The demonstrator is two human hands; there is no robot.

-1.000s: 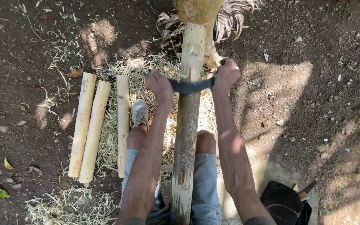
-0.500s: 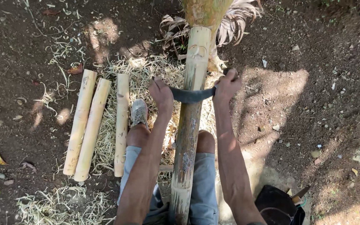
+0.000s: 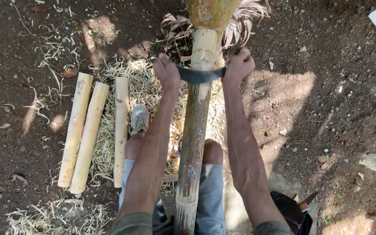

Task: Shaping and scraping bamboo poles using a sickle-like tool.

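Bamboo pole (image 3: pixel 194 143) — curved blade (image 3: pixel 200 75) gripped by both hands.

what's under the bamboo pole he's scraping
Under the bamboo pole lie pale shavings on bare soil, and the person's knees flank it. Both hands, left and right, grip a curved blade across it. The ground directly beneath is covered.

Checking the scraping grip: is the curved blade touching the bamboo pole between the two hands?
Touching. The head view shows the dark curved blade pressed across the bamboo pole, no gap, with the left hand and right hand gripping its ends.
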